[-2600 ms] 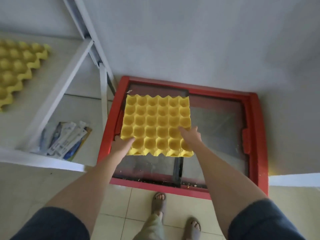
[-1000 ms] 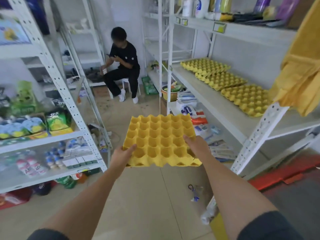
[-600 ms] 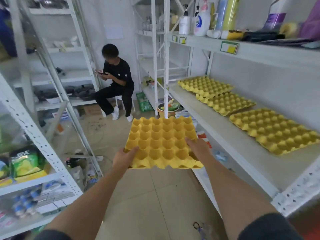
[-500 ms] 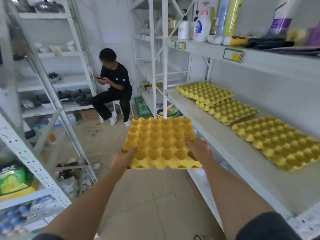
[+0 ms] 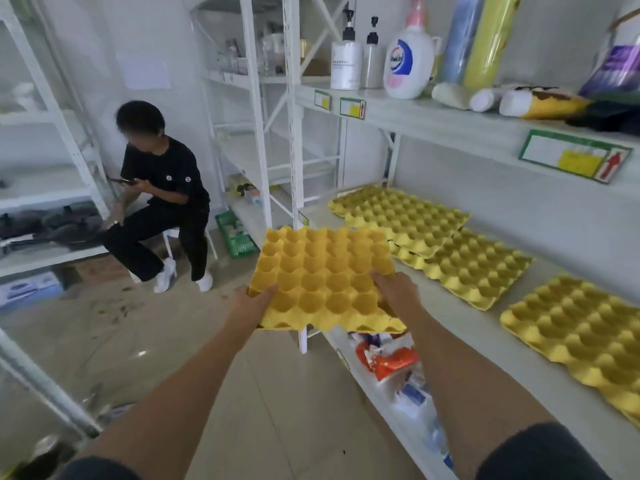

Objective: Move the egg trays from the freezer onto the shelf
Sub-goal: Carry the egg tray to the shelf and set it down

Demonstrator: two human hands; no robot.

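I hold an empty yellow egg tray (image 5: 323,275) level in front of me with both hands. My left hand (image 5: 254,301) grips its near left edge and my right hand (image 5: 393,292) grips its near right edge. The tray hovers beside the front edge of the white shelf (image 5: 446,320) on my right. Three more yellow egg trays lie on that shelf: a far one (image 5: 398,213), a middle one (image 5: 467,265) partly under it, and a near one (image 5: 581,327). The freezer is out of view.
A white upright post (image 5: 294,133) stands just behind the held tray. Bottles and rolls (image 5: 408,53) fill the shelf above. Packets (image 5: 391,358) lie on the lower shelf. A person in black (image 5: 159,199) sits on a stool across the tiled floor. Another rack (image 5: 45,168) stands left.
I have turned away from the red freezer with the tray in both hands and come closer to the shelf on the right. The tray now sits nearer the shelf edge.
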